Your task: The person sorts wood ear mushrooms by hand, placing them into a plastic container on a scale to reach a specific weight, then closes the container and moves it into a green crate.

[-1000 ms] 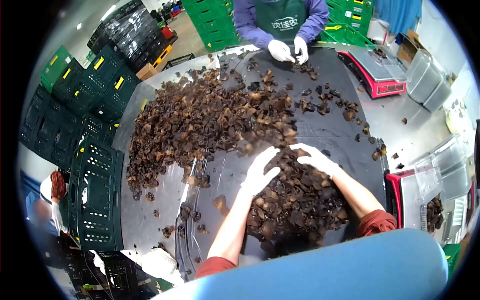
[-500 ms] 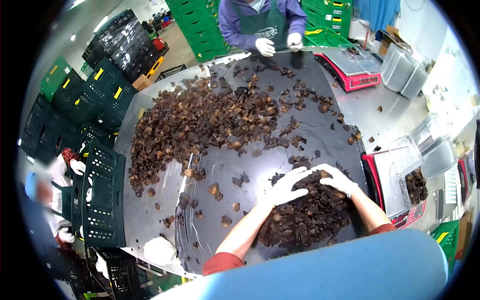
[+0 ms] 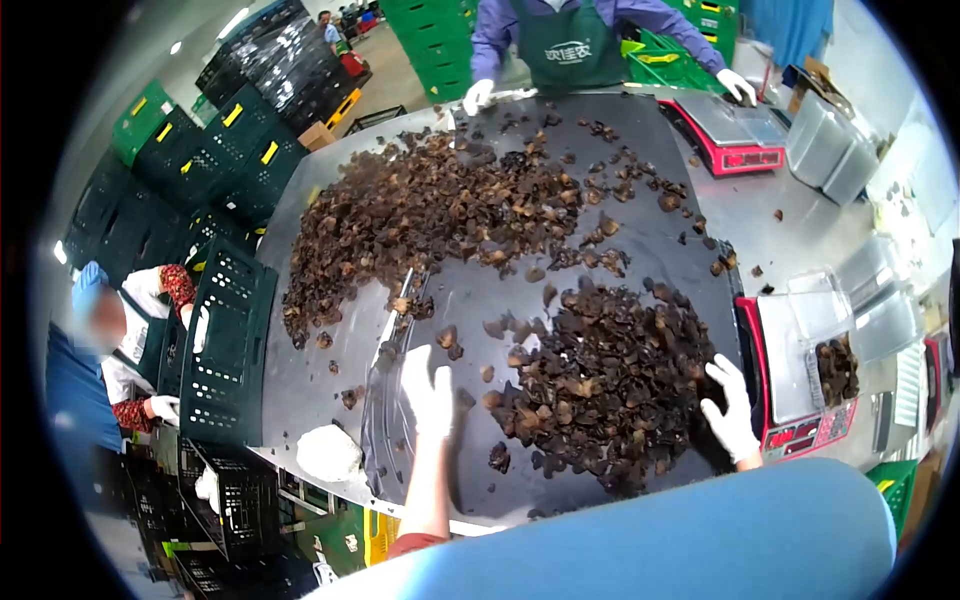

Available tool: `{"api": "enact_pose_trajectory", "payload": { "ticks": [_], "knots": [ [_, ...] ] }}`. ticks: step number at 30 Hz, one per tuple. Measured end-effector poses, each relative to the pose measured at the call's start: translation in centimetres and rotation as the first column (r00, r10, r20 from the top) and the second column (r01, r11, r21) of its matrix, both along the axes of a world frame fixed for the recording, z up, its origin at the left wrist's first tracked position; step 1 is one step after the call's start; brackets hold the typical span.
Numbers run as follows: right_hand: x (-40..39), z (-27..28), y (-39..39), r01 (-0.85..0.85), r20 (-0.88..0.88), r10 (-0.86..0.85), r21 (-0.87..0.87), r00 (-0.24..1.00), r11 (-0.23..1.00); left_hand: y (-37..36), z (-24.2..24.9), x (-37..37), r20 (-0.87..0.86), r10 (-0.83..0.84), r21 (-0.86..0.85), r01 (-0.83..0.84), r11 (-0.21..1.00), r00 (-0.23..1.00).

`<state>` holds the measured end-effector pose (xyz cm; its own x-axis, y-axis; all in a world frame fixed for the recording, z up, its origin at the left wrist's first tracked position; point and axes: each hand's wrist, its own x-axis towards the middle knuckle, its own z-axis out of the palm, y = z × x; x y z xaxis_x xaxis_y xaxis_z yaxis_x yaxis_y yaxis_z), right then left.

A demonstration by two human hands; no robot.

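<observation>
Dark brown, curled fungus-like pieces form a near pile (image 3: 610, 385) on the dark sheet that covers the table (image 3: 470, 425). My left hand (image 3: 430, 390), in a white glove, is raised to the left of this pile with its fingers apart and nothing in them. At the pile's right edge is my right hand (image 3: 733, 405), also gloved in white, its fingers spread and empty. A larger, looser heap (image 3: 430, 205) of the same pieces spreads over the far left of the table.
A red scale (image 3: 790, 370) holding a clear box of pieces stands at the right, another scale (image 3: 725, 145) behind it. One co-worker (image 3: 570, 50) faces me across the table; another (image 3: 130, 340) is at the left beside a green crate (image 3: 225, 345). A white bundle (image 3: 328, 453) lies front left.
My hands have moved apart from the top of the near pile, left and right. The pile is lower and wider. The far co-worker has spread both arms, one hand now by the far scale.
</observation>
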<state>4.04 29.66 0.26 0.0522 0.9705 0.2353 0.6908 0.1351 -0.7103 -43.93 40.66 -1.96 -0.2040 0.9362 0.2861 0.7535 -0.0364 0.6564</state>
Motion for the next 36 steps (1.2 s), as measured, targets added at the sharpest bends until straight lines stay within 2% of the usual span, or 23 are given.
{"api": "enact_pose_trajectory", "payload": {
  "ticks": [1, 2, 4, 8, 10, 12, 13, 14, 16, 17, 18, 20, 23, 24, 26, 28, 29, 30, 32, 33, 34, 36],
  "knots": [
    [0.0, -0.6, -1.7, 0.007, 0.021, -0.007, -0.031, 1.000, 0.999, -0.5, -2.6, -2.7, -0.215, 0.116, 0.015, -0.115, 0.993, 0.970],
    [0.0, -1.4, -3.1, -0.009, 0.074, 0.010, -0.016, 0.997, 1.000, -0.8, -4.3, -4.5, -0.295, 0.172, 0.044, -0.167, 0.985, 0.940],
    [-0.8, -1.7, -5.5, 0.026, 0.160, -0.015, -0.073, 0.987, 0.997, -0.3, -6.8, -5.9, -0.307, 0.223, -0.062, -0.253, 0.965, 0.925],
    [-2.3, -2.7, -7.4, 0.043, 0.121, -0.033, -0.082, 0.992, 0.996, 0.3, -7.7, -1.5, -0.331, -0.031, -0.052, 0.015, 0.999, 0.943],
    [-3.0, -2.5, -7.6, 0.026, 0.121, -0.020, -0.046, 0.992, 0.999, 0.1, -6.4, 3.2, -0.219, -0.250, -0.094, 0.235, 0.967, 0.943],
    [-3.4, -2.4, -7.4, 0.024, 0.131, -0.024, 0.005, 0.991, 1.000, -0.8, -4.2, 7.7, 0.046, -0.357, -0.204, 0.358, 0.911, 0.933],
    [-3.7, -2.2, -7.3, 0.031, 0.123, -0.035, 0.030, 0.992, 0.999, -0.9, -3.7, 8.9, 0.141, -0.437, -0.128, 0.454, 0.882, 0.888],
    [-3.9, -1.7, -7.2, 0.033, 0.109, -0.038, 0.051, 0.993, 0.998, -1.9, -2.3, 10.7, 0.036, -0.400, -0.103, 0.402, 0.910, 0.916],
    [-4.5, -1.4, -7.0, 0.037, 0.126, -0.047, 0.080, 0.991, 0.996, -4.2, 1.1, 13.7, -0.136, -0.425, -0.074, 0.418, 0.905, 0.895],
    [-5.0, -1.0, -6.8, 0.024, 0.174, -0.047, 0.136, 0.984, 0.990, -5.9, 2.7, 15.4, -0.224, -0.488, -0.094, 0.480, 0.872, 0.844],
    [-5.4, -1.5, -6.9, -0.020, 0.189, -0.004, 0.129, 0.982, 0.991, -7.5, 3.5, 17.0, -0.307, -0.544, -0.120, 0.536, 0.836, 0.781],
    [-6.6, -1.0, -7.2, -0.167, 0.283, 0.139, 0.075, 0.949, 0.983, -11.2, 1.9, 19.1, -0.348, -0.662, -0.145, 0.660, 0.737, 0.663],
    [-7.3, -3.3, -9.4, -0.427, 0.383, 0.421, -0.074, 0.822, 0.901, -16.5, -0.4, 20.2, -0.341, -0.753, -0.242, 0.721, 0.649, 0.563],
    [-7.3, -3.4, -10.3, -0.474, 0.354, 0.520, -0.215, 0.777, 0.854, -18.2, -1.4, 20.1, -0.333, -0.767, -0.283, 0.718, 0.636, 0.549],
    [-6.5, -5.1, -12.7, -0.496, 0.264, 0.507, -0.113, 0.820, 0.861, -21.3, -2.3, 19.6, -0.293, -0.767, -0.285, 0.714, 0.640, 0.571],
    [-5.1, -4.8, -14.5, -0.502, 0.295, 0.512, -0.116, 0.806, 0.857, -23.4, -3.5, 18.2, -0.168, -0.741, -0.117, 0.733, 0.670, 0.650],
    [-4.4, -5.2, -15.1, -0.500, 0.274, 0.503, -0.084, 0.820, 0.862, -24.4, -4.6, 17.9, -0.146, -0.674, -0.079, 0.671, 0.737, 0.724],
    [-3.9, -5.1, -15.4, -0.497, 0.252, 0.494, -0.053, 0.832, 0.866, -25.3, -4.8, 17.5, -0.069, -0.622, -0.129, 0.611, 0.781, 0.780],
    [-3.0, -4.9, -15.5, -0.455, 0.210, 0.441, 0.019, 0.873, 0.890, -26.0, -5.9, 17.7, 0.013, -0.544, -0.058, 0.544, 0.837, 0.839],
    [-2.5, -5.2, -15.5, -0.433, 0.153, 0.423, 0.038, 0.893, 0.900, -27.0, -6.6, 18.1, 0.348, -0.371, -0.156, 0.444, 0.883, 0.861],
    [-2.2, -4.8, -15.1, -0.411, 0.096, 0.405, 0.057, 0.909, 0.910, -26.9, -7.3, 19.0, 0.459, -0.268, -0.107, 0.352, 0.930, 0.847],
    [-1.7, -4.1, -14.3, -0.365, 0.103, 0.356, 0.084, 0.929, 0.927, -26.6, -6.3, 20.4, 0.360, -0.204, -0.143, 0.269, 0.952, 0.910]
  ]
}}
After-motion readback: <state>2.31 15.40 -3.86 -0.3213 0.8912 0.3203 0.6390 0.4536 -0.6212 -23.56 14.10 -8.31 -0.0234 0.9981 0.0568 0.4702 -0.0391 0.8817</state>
